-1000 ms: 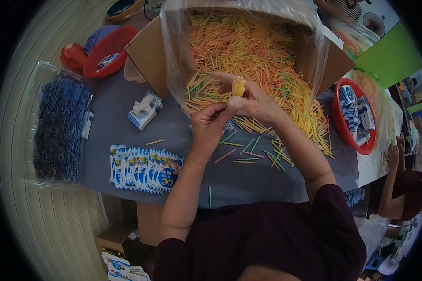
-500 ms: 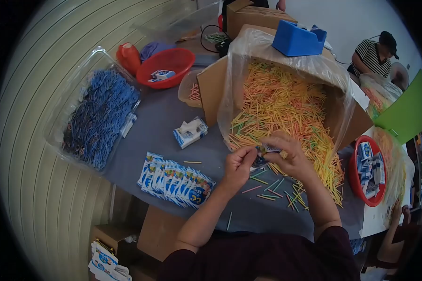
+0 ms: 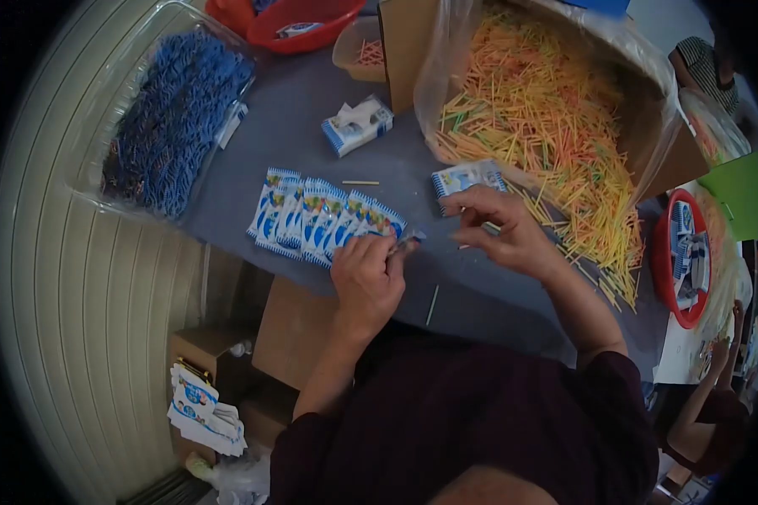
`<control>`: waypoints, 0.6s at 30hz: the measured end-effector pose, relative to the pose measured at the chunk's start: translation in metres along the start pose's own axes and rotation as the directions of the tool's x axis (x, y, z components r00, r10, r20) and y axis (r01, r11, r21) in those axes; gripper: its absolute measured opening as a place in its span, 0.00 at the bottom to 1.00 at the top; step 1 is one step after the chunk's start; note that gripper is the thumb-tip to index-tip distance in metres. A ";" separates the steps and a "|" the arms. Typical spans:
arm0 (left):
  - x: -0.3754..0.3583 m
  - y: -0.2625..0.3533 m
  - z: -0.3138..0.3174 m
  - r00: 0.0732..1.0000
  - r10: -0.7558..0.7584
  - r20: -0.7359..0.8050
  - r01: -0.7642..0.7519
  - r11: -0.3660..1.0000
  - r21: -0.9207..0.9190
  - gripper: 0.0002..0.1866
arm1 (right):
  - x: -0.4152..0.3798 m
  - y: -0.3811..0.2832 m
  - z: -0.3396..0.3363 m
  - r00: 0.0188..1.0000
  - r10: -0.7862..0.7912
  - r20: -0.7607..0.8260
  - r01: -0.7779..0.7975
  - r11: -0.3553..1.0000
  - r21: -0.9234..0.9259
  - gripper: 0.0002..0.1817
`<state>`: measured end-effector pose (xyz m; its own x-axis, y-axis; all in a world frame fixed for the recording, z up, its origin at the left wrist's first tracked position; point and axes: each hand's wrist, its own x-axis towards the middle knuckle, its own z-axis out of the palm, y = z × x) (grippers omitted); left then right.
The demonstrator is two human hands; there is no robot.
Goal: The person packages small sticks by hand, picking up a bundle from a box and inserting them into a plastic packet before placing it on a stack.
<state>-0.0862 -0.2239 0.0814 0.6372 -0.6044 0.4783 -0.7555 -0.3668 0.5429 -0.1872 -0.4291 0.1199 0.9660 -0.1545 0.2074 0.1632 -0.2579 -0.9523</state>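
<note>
My left hand (image 3: 369, 273) rests at the right end of a fanned row of blue-and-white printed packets (image 3: 316, 219), fingers bent down over them. A small shiny packet (image 3: 411, 239) sticks out past its thumb, seemingly held there. My right hand (image 3: 501, 225) is raised over the table, thumb and fingertips apart and curved, with nothing plain between them. Just beyond its fingers lies a blue-and-white tissue-style pack (image 3: 466, 176). Thin yellow, orange and green sticks (image 3: 539, 93) spill from a plastic-lined carton towards my right forearm.
At left stands a clear tray (image 3: 93, 198) of blue wavy strips. Another opened pack (image 3: 358, 124) lies mid-table. Red basins (image 3: 667, 286) hold packs at right and at the back. A lone green stick (image 3: 432, 305) lies near the front edge. Other people work at far right.
The view has tipped downward. My left hand has moved away from my right and onto the packet row. My hands, earlier together at a small item, are now apart.
</note>
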 end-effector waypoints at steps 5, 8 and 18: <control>-0.007 -0.029 0.007 1.000 -0.006 -0.002 0.007 0.957 0.290 0.08 | -0.012 0.024 -0.015 0.997 -0.068 0.029 0.074 0.930 -0.361 0.10; -0.004 -0.027 0.006 0.996 -0.076 0.041 0.055 0.923 0.380 0.16 | -0.017 0.015 -0.039 0.996 -0.086 0.001 0.072 0.832 -0.550 0.10; 0.013 -0.009 -0.007 0.997 -0.051 0.061 0.009 0.840 0.542 0.24 | 0.009 0.066 -0.248 0.914 -0.175 -0.365 -0.326 0.215 -0.921 0.07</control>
<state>-0.0698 -0.2231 0.0874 0.6640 -0.6272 0.4071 -0.7116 -0.6973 0.0864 -0.2180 -0.6839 0.1148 0.7816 -0.4439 0.4383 -0.4644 -0.8832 -0.0664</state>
